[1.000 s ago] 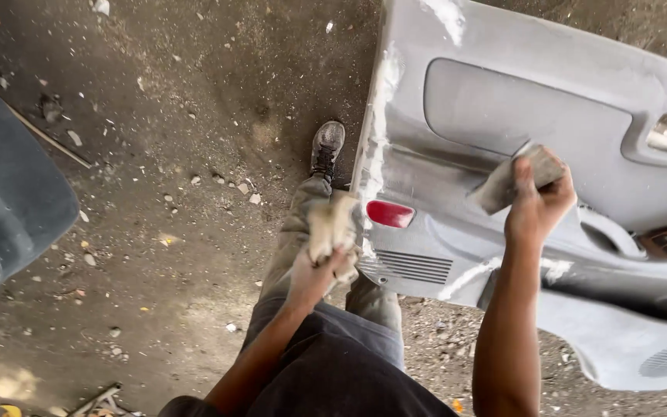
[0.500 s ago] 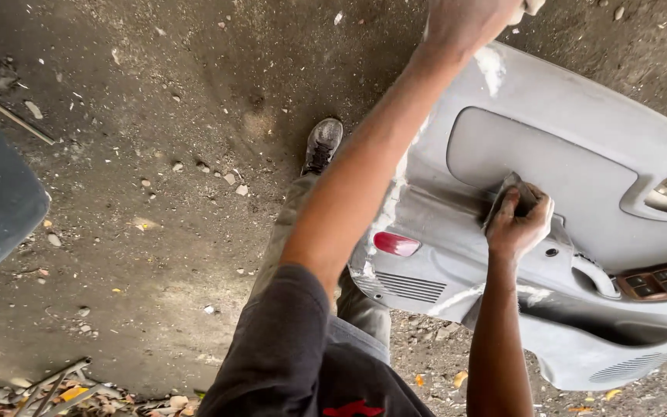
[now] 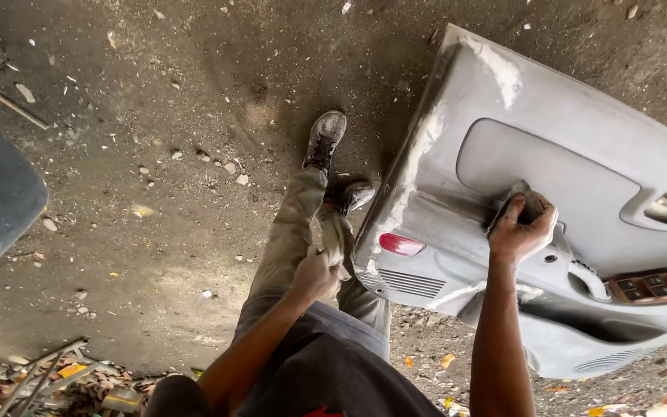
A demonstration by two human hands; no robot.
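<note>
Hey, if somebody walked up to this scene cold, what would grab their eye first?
Probably the big grey car door panel propped on the dirt ground at right, streaked with white residue and carrying a red reflector. The right hand presses a dark pad against its middle, while the left hand holds a crumpled cloth near the panel's lower edge, over the person's legs.

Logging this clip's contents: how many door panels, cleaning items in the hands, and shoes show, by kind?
Grey door panel: 1
Sponge, in right hand: 1
Rag, in left hand: 1
Shoes: 2
Total: 5
</note>
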